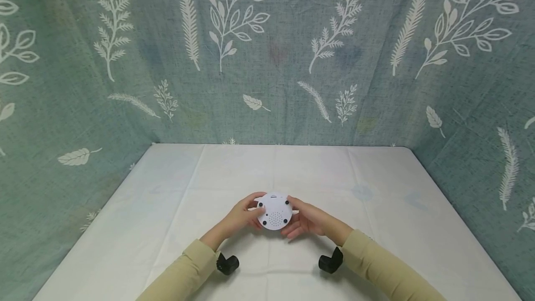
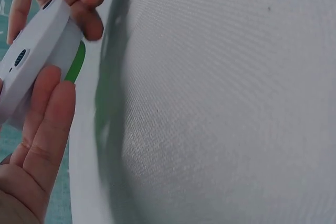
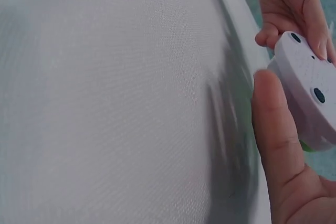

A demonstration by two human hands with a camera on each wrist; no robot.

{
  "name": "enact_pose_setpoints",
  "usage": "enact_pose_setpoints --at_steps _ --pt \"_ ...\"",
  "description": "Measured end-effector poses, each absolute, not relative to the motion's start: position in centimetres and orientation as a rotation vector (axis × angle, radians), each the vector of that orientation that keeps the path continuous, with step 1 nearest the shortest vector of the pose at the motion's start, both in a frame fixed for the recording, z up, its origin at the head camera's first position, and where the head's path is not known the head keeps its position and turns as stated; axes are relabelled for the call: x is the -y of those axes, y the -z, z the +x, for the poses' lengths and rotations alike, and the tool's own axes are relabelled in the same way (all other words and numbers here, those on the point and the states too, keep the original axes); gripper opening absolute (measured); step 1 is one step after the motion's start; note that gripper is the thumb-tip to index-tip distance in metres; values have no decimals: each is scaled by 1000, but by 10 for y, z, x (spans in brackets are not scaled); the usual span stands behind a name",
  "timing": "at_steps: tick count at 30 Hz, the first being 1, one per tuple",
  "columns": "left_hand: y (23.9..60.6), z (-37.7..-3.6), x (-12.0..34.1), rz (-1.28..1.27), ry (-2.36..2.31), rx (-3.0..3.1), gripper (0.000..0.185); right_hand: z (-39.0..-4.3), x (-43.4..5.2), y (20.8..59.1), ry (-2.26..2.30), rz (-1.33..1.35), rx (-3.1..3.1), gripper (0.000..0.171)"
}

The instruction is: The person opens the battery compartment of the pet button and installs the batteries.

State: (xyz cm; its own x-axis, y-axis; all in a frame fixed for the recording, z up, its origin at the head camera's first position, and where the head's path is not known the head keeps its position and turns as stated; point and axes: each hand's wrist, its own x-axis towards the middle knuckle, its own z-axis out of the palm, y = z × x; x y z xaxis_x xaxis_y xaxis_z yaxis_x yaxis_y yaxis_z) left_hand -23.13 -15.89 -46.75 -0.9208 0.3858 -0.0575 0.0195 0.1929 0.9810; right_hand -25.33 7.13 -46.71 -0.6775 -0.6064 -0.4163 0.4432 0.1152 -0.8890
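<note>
A round white device [image 1: 274, 217] is held up over the table with its underside facing me. It has several black rubber feet, a patch of small holes and a small slot near the top edge. A green part [image 2: 76, 62] shows on its far side in the left wrist view. My left hand [image 1: 241, 216] grips the left rim, thumb on the underside and fingers behind. At the right rim my right hand [image 1: 311, 218] holds it, thumb at the upper right edge, with other fingers spread lower down. One right finger [image 3: 275, 124] extends alongside the device's wall.
A white cloth covers the table [image 1: 175, 189], with faint creases. Green-grey curtains [image 1: 276, 59] with white leaf prints stand behind and at both sides. Black wrist mounts [image 1: 227, 264] hang beneath the rolled beige sleeves [image 1: 376, 259].
</note>
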Motion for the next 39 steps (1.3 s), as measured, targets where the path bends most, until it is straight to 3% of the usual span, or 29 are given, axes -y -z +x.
enact_pose_setpoints --at_steps 9,18,29,39 --pt "464 -232 159 475 -1770 -2241 47 -252 -71 467 1678 -166 -1494 84" --pt "450 -223 154 662 -1626 -2480 39 -253 -69 468 1727 -116 -1464 79" --pt "467 -232 158 528 -1712 -2335 59 -254 -69 468 1734 -95 -1500 76" --pt "468 -235 158 273 -1723 -2230 57 -257 -70 471 1767 -126 -1531 71"
